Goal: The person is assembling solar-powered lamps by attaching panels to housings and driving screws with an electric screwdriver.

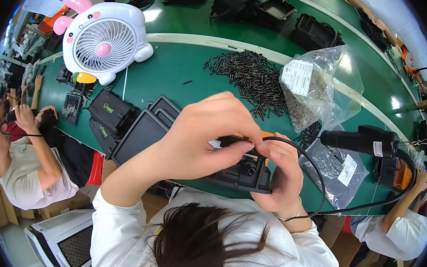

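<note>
Left hand: the left hand (200,137) is curled over the top of a black moulded plastic housing (243,175), fingertips pinched together on its upper edge, next to the right thumb.
Right hand: the right hand (283,176) is clamped around the right end of the same housing, thumb pressed on top beside the left fingertips.
Housing position: held in the air between both hands, above the near edge of the green work table (178,70), close to the person's chest.
Cable: a thin black cable (316,166) arcs from the pinch point over the right hand and down past the wrist.
Screw pile: a loose heap of small black screws (250,76) lies on the table, well beyond the hands.
Bags: 1 clear plastic bag with a white label (317,86) stands just right of the heap; 1 flatter clear bag (336,171) lies near the right hand.
Driver: a black power screwdriver (361,140) rests to the right, over the flatter bag.
Covers: 1 stack of flat black plastic covers (146,128) lies just left of the left hand.
Fan: a white desk fan with pink ears (103,39) stands at the far left of the table.
Others: 1 person in a light shirt (20,163) sits at left; another in white (406,229) at right.
</note>
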The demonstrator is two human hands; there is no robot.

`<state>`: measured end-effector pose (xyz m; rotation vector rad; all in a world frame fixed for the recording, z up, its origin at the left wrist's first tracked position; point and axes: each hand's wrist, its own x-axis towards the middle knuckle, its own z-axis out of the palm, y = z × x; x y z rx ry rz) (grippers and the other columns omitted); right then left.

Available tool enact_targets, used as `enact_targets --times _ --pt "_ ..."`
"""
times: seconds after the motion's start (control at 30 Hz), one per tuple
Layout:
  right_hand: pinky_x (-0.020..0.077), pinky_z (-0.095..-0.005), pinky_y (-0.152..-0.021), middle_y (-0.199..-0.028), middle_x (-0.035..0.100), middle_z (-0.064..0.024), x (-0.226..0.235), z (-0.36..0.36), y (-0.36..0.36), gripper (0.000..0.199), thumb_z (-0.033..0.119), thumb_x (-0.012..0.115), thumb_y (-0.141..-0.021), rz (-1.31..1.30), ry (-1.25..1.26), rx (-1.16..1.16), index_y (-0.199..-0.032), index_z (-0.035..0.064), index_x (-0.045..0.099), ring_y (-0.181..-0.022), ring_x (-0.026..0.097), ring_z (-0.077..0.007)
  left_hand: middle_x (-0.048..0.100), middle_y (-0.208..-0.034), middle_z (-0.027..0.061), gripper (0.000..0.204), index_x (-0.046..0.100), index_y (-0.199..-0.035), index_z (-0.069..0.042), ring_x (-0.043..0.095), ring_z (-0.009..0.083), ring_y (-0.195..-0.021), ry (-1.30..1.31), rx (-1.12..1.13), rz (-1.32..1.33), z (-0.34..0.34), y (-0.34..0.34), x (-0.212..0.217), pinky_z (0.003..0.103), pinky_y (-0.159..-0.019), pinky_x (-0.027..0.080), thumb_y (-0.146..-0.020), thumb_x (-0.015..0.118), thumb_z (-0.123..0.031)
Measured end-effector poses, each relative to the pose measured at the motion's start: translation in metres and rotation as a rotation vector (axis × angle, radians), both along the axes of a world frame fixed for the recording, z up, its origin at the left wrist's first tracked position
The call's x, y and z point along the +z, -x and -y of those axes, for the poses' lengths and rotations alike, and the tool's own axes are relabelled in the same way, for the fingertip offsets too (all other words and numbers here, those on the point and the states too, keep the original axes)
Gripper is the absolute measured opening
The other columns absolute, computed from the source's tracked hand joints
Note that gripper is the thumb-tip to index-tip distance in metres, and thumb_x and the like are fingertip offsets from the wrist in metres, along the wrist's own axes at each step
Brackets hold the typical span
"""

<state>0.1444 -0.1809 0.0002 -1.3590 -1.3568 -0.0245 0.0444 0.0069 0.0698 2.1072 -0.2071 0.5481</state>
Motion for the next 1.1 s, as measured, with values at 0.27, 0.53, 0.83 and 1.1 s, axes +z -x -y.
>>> enact_targets --times 0.27,0.53,0.83,1.1 --pt "0.0397 -0.0506 -0.1 -0.121 0.066 -0.0143 -0.002 0.001 0.001 0.06 0.009 0.076 -0.07 0.042 -0.029 -0.025 -0.125 0.0063 0.05 -0.107 0.064 -0.0311 0.058 -0.08 0.0084 0.021 0.065 -0.083 -0.002 0.057 0.0272 -0.077 -0.374 0.089 0.196 0.003 0.007 0.006 0.033 -0.065 0.047 -0.063 0.068 -0.001" --pt "0.0405 -0.0507 -0.101 -0.122 0.063 -0.018 -0.006 0.0 -0.001 0.064 0.006 0.075 -0.065 0.032 -0.055 -0.02 -0.124 0.0046 0.05 -0.11 0.061 -0.0359 0.063 -0.093 0.0147 0.027 0.063 -0.089 0.006 0.063 0.0284 -0.087 -1.05 0.049 0.057 0.029 0.012 0.031 0.033 -0.071 0.054 -0.066 0.061 -0.009" --pt "0.0446 -0.0394 -0.093 -0.108 0.054 -0.0144 -0.026 0.046 -0.044 0.033 -0.003 0.061 -0.077 -0.111 -0.365 -0.731 -0.108 0.0037 0.052 -0.102 0.056 -0.0266 0.059 -0.129 0.0215 0.051 0.052 -0.13 0.005 0.059 0.0336 -0.117 0.032 0.161 -0.115 0.017 0.032 -0.009 0.038 -0.105 0.04 -0.081 0.06 -0.007" --pt "0.0506 -0.0312 -0.078 -0.092 0.061 -0.0112 -0.012 0.017 -0.113 0.043 -0.005 0.067 -0.082 -0.389 -0.438 -0.775 -0.119 -0.0002 0.045 -0.079 0.06 -0.0166 0.068 -0.11 0.0166 0.045 0.057 -0.119 0.003 0.062 0.0162 -0.098 0.593 0.242 -0.313 0.017 0.031 -0.033 0.029 -0.087 0.047 -0.078 0.065 -0.013"
